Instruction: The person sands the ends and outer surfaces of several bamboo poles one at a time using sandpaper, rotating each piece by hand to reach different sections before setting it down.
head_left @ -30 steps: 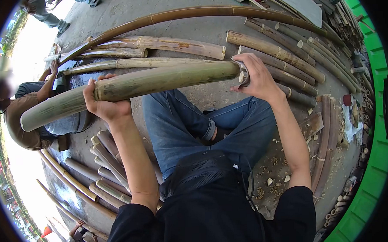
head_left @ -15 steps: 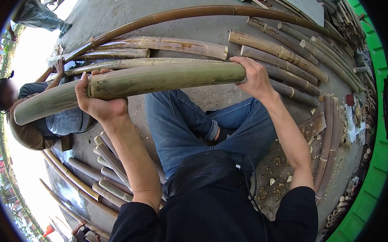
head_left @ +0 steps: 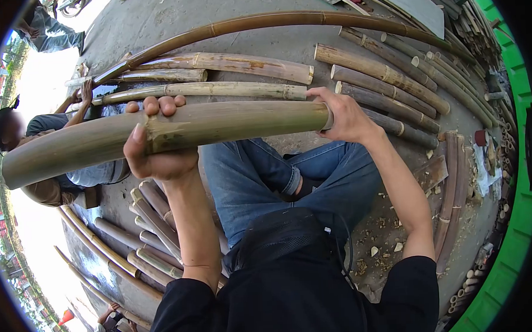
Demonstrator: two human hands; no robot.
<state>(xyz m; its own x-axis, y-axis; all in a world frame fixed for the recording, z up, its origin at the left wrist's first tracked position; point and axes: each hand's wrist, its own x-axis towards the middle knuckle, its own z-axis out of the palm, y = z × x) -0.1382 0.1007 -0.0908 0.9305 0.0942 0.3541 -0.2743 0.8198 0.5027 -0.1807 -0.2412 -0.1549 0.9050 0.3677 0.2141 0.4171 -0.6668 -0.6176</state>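
Note:
A thick greenish bamboo pole section (head_left: 240,119) is held up crosswise above my crossed legs. My left hand (head_left: 161,148) wraps round it from below near a node, the thumb in front and the fingertips showing over the top. At the right-hand end, my right hand (head_left: 348,116) grips the rim of the cut end, with some of its fingers hidden. The free left end of the pole hangs lower and partly covers a co-worker.
Several cut bamboo lengths (head_left: 386,72) lie on the concrete at the right, and more (head_left: 152,221) at the left. One long brown bamboo pole (head_left: 259,21) arches across the back. A seated co-worker (head_left: 50,125) touches it. Wood chips (head_left: 371,256) are scattered near my right knee.
The bamboo section has rolled, and its left end has come lower and further left. My left hand has shifted right along with the node. The co-worker at the far left has stepped left.

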